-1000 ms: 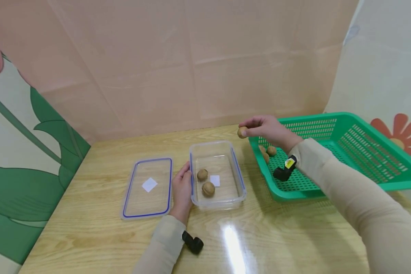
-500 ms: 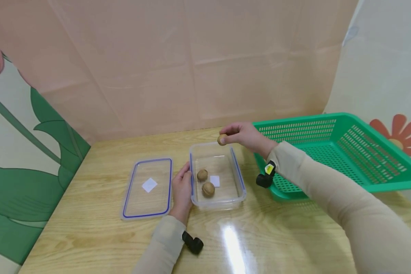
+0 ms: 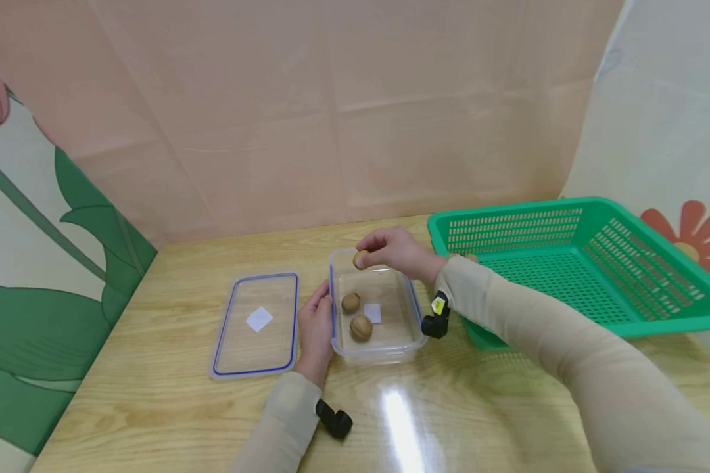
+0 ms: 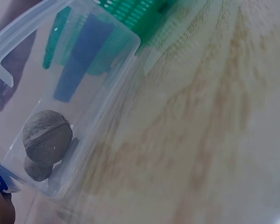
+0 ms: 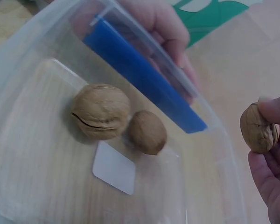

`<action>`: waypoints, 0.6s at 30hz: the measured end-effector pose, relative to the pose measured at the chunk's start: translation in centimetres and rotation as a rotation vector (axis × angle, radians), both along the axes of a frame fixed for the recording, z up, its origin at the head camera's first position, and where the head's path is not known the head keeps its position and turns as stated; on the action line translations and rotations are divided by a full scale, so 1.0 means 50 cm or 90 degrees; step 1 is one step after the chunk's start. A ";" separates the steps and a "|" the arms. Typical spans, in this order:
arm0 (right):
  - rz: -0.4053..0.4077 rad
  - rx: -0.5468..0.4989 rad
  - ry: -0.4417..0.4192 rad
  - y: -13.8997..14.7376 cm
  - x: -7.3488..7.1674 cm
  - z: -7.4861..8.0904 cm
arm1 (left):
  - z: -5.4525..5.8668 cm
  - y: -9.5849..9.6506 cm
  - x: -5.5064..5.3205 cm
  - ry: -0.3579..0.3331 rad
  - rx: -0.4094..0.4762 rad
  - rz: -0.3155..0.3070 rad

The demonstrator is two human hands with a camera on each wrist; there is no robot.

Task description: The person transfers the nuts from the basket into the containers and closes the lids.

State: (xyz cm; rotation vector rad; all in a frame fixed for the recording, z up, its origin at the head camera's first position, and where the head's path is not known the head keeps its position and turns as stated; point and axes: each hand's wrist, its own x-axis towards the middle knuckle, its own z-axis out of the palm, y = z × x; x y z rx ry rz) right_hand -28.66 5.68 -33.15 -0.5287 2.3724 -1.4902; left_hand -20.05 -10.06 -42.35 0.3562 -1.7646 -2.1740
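Frame centre | right hand [image 3: 398, 253] pinches walnut [image 3: 360, 261] above upper end of clear box [image 3: 384, 350]; left hand [image 3: 315, 328], uncurled, touches left side | risk: early release, bouncing onto bench [image 3: 154, 407]

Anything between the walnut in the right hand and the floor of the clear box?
Nothing visible. The head view shows the walnut, pinched in the right hand, over the far end of the clear box; its lid lies off, and the two walnuts inside sit nearer the person.

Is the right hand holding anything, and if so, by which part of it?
Yes, the right hand pinches a brown, roundish, wrinkled-shelled walnut by its opposite sides.
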 end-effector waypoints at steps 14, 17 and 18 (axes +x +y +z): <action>0.054 0.045 0.011 -0.045 0.011 -0.026 | -0.002 -0.001 -0.001 0.001 -0.005 0.000; 0.072 0.058 0.007 -0.053 0.007 -0.038 | -0.001 -0.003 -0.002 -0.003 -0.008 -0.005; 0.078 0.062 0.008 -0.056 0.006 -0.042 | -0.001 -0.003 -0.002 -0.004 -0.010 -0.005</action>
